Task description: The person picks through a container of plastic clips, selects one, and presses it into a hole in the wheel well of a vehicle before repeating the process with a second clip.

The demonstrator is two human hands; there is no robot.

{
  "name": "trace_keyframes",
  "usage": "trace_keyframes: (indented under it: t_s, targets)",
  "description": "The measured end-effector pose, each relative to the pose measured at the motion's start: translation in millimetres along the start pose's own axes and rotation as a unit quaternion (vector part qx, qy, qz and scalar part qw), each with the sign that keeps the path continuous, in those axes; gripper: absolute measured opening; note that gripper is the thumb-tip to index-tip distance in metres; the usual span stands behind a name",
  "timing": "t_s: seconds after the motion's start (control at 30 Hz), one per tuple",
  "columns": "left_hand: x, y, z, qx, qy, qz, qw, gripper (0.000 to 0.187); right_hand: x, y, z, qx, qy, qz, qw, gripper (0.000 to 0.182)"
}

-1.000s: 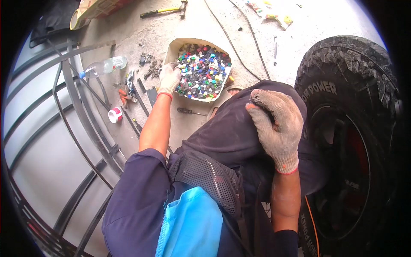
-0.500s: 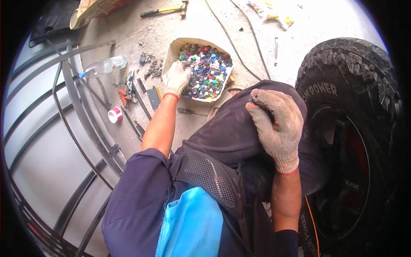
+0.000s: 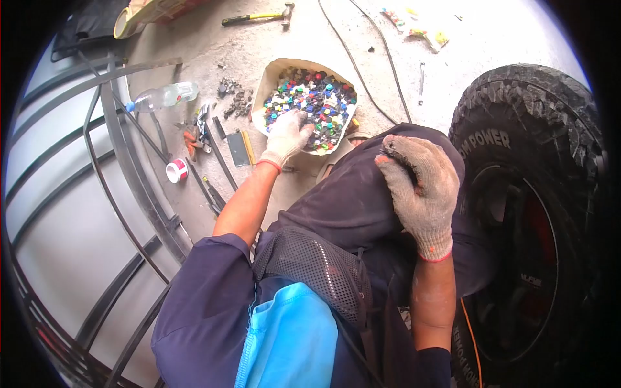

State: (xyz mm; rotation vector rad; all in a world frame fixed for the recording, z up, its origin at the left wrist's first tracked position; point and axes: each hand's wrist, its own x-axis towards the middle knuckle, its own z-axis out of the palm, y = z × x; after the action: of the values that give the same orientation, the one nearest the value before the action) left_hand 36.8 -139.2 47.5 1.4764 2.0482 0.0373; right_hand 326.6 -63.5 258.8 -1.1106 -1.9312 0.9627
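My left hand (image 3: pixel 289 137), in a light knit glove, reaches over the near edge of a cream box (image 3: pixel 266 76). The thumb stands apart from the fingers, which touch a heap of small plastic fasteners (image 3: pixel 326 103), mostly black with blue, white, green and red ones. Nothing shows in its grasp. Over my bent knee, my gloved right hand (image 3: pixel 424 184) is curled, thumb towards fingertips, around a dark gap; whatever lies between the tips is hidden.
A large tyre (image 3: pixel 524 97) stands at my right, a metal frame (image 3: pixel 119 139) at my left. On the floor lie a bottle (image 3: pixel 167 97), a red-white cup (image 3: pixel 176 171), pliers (image 3: pixel 192 137), a flat dark piece (image 3: pixel 239 149), a hammer (image 3: pixel 257 18), a wrench (image 3: pixel 422 84) and cables (image 3: pixel 387 55).
My left hand has shifted right and towards me across the heap, its thumb now showing apart. My right hand keeps its curled pose. The view has tilted slightly.
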Motion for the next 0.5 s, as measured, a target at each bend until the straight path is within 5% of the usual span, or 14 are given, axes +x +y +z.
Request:
trace_keyframes:
  t_s: [0.1,0.17,0.23,0.43,0.5]
  targets:
    - [14,-11,-5,-0.079,-0.011,-0.072,0.994,0.043,-1,1,-1,0.001,0.005,0.001,1.0,0.025]
    - [28,-22,-11,-0.067,0.069,-0.133,0.986,0.036,-2,1,-1,0.002,0.006,0.001,1.0,0.025]
    - [36,-35,-11,0.007,0.101,-0.1,0.99,0.035,-2,1,-1,0.005,0.007,0.001,1.0,0.025]
    - [48,-37,-9,0.019,0.032,-0.058,0.998,0.029,0,4,-2,0.006,0.008,0.002,1.0,0.026]
    - [44,-17,-11,0.14,-0.018,-0.114,0.983,0.031,1,5,-1,0.011,0.008,0.002,1.0,0.026]
